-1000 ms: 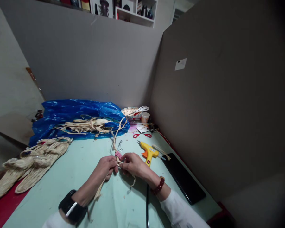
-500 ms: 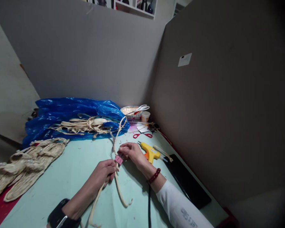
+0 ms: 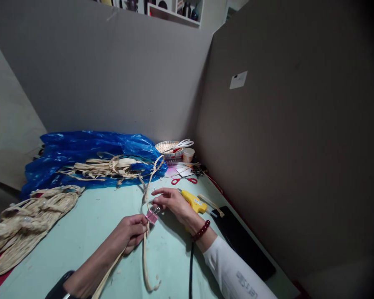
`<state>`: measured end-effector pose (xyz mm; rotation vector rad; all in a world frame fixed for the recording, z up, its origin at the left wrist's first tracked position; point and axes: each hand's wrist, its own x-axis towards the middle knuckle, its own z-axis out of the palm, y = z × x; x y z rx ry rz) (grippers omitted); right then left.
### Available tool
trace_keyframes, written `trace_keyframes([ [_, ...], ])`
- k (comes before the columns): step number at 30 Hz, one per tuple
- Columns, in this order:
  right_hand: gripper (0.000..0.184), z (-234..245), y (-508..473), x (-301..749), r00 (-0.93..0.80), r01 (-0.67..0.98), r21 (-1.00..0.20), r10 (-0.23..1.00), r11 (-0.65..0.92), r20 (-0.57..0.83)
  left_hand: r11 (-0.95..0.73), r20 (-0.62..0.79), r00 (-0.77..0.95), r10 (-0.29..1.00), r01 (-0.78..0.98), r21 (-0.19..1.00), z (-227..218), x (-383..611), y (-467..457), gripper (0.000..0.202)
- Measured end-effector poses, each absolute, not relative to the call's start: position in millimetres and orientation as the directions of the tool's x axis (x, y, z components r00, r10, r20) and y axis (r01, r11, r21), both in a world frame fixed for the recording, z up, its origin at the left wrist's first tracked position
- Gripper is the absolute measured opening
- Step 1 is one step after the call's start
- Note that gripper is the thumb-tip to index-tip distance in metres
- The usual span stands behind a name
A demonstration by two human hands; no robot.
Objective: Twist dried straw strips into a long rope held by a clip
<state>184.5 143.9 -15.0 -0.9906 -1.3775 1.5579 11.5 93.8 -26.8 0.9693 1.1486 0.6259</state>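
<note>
My left hand (image 3: 132,233) is closed in a pinch on a pale plant-fibre cord (image 3: 148,187), just below a pink binder clip (image 3: 152,216). The clip sits across the cord, its wire handle showing on the right. Above the clip the cord looks twisted and ends in a loop near the blue bag. Loose strands hang below, one curving over the table and another running under my left wrist. My right hand (image 3: 174,205) hovers just right of the clip, fingers apart and holding nothing that I can see.
A yellow glue gun (image 3: 195,202) lies beyond my right hand, near red-handled scissors (image 3: 184,181) and a black tray-like slab (image 3: 246,245). Dried fibre strips (image 3: 112,167) rest on a blue plastic bag (image 3: 90,143). Woven sandals (image 3: 34,224) lie at left; a basket (image 3: 168,148) stands behind.
My right fingers have come off the clip and spread, and its wire handle now shows. My left hand, with the cord and clip, sits slightly lower and further left in view.
</note>
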Motion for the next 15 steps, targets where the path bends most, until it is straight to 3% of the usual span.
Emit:
trace_keyframes([
  [2, 0.027, -14, 144, 185, -0.357, -0.142, -0.988, 0.934, -0.064, -0.009, 0.471, -0.465, 0.317, 0.826, 0.063, 0.88, -26, 11, 93, 0.023],
  [5, 0.023, -8, 142, 190, -0.342, -0.119, -0.993, 0.939, -0.005, 0.037, 0.488, -0.477, 0.341, 0.81, 0.057, 0.871, -24, 8, 92, 0.023],
  [11, 0.022, -3, 138, 196, -0.642, 0.023, -1.0, 0.767, 0.018, -0.001, 0.529, -0.459, 0.426, 0.78, -0.058, 0.846, -25, -9, 100, 0.027],
  [15, 0.022, -9, 140, 198, -0.613, 0.021, -0.998, 0.789, 0.065, 0.039, 0.519, -0.44, 0.425, 0.791, -0.084, 0.851, -27, -21, 106, 0.026],
])
